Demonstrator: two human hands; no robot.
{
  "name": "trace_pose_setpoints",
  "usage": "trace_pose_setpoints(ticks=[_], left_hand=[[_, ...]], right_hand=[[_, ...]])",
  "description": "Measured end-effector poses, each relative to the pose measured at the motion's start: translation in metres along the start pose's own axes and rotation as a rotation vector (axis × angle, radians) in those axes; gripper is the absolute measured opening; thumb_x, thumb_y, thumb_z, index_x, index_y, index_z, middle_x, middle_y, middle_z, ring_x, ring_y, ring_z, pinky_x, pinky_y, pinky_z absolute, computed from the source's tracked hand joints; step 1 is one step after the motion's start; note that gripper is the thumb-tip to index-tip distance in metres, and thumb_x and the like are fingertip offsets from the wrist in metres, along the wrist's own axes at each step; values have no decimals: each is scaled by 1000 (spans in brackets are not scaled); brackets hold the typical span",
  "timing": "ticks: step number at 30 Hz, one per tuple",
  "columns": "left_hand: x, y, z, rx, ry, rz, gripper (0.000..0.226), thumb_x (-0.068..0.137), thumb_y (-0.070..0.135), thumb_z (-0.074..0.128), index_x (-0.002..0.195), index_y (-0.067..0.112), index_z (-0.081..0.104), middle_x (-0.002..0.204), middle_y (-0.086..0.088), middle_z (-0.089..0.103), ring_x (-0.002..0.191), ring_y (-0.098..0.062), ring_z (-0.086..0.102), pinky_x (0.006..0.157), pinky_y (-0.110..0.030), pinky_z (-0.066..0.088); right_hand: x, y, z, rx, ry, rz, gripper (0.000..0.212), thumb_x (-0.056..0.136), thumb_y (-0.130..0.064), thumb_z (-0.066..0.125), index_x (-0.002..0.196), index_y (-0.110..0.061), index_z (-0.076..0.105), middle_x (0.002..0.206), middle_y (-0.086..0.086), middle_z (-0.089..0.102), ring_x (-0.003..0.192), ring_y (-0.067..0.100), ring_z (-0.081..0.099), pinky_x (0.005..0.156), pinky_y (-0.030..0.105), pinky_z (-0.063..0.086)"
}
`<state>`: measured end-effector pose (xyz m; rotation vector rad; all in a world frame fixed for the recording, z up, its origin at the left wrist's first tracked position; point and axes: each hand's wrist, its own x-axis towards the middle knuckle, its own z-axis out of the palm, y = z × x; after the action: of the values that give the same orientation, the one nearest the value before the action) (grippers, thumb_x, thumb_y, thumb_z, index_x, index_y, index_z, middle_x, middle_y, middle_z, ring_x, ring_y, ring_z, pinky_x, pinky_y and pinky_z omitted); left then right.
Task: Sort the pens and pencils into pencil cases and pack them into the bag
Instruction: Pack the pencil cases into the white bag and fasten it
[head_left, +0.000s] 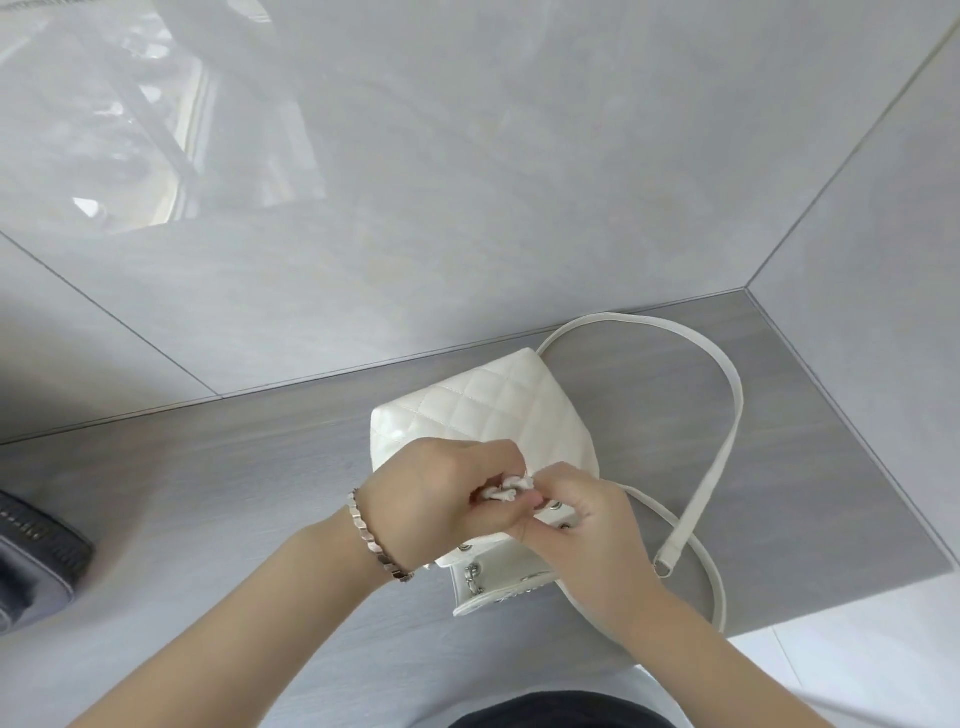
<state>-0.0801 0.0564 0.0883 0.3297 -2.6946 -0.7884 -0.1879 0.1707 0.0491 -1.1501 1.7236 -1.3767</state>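
Glossy grey wall tiles (519, 156), grey countertop (208, 493)

Bag (498, 410) on the worktop (208, 493), toward its right rear corner, just before the wall (467, 208). Strap (727, 415) loops across the worktop right of the bag. At the bag's near end, left hand (441, 488) and right hand (576, 525) flank the cord (506, 491), both pinching it. Another item (36, 551) lies well apart at the left edge.
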Motion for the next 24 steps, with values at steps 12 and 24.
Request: trace_pose_setpoints(ticks=[12, 24], left_hand=[[9, -9, -2, -199, 94, -242, 31, 68, 43, 59, 65, 13, 62, 42, 17, 37, 45, 2, 44, 46, -4, 31], [0, 7, 23, -202, -94, -298, 27, 73, 33, 59, 73, 7, 65, 39, 14, 40, 51, 11, 48, 52, -5, 34]], right_hand=[[17, 26, 0, -288, -201, 94, 28, 76, -19, 73, 63, -32, 51, 73, -10, 46, 63, 5, 47, 60, 11, 36], [24, 25, 9, -288, -272, 242, 33, 86, -3, 48, 72, -32, 52, 63, -12, 42, 56, -5, 48, 50, 11, 38]])
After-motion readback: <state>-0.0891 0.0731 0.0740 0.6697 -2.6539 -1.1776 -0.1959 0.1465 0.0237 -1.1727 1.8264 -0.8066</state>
